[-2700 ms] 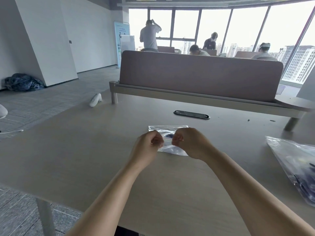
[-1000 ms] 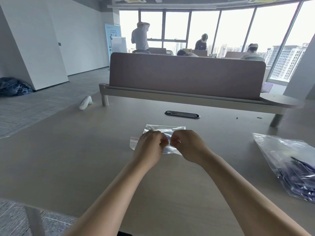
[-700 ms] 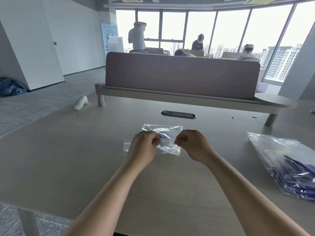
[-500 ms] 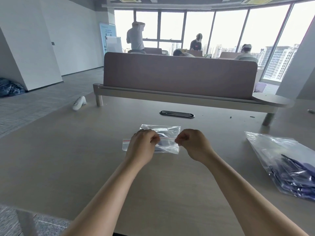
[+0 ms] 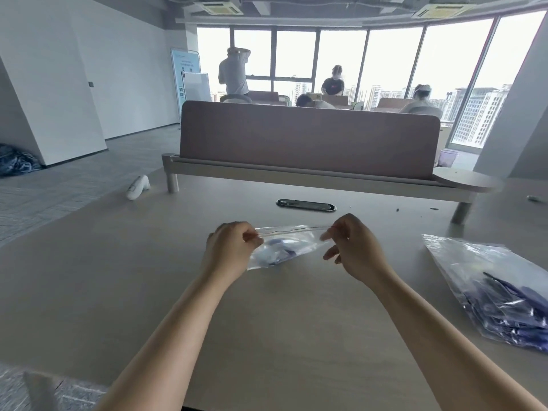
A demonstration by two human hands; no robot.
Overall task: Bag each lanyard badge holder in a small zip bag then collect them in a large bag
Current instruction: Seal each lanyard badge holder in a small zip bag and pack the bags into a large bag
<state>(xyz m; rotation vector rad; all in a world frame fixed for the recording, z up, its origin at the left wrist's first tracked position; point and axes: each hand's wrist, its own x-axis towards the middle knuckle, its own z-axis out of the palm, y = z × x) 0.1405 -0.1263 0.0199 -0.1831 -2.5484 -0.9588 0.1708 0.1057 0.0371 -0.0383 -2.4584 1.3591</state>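
Wood-grain table carries the cable grommet, my reference; the large bag lies well right of it, staged for collection. Just nearside of the grommet I hold the small zip bag raised, long axis left-right, seal edge uppermost, left hand and right hand pinching its opposite ends, apparently to tension the seal. The lanyard badge holder sits bunched inside, toward the left end.

Both hands pinch the small zip bag (lanyard inside).
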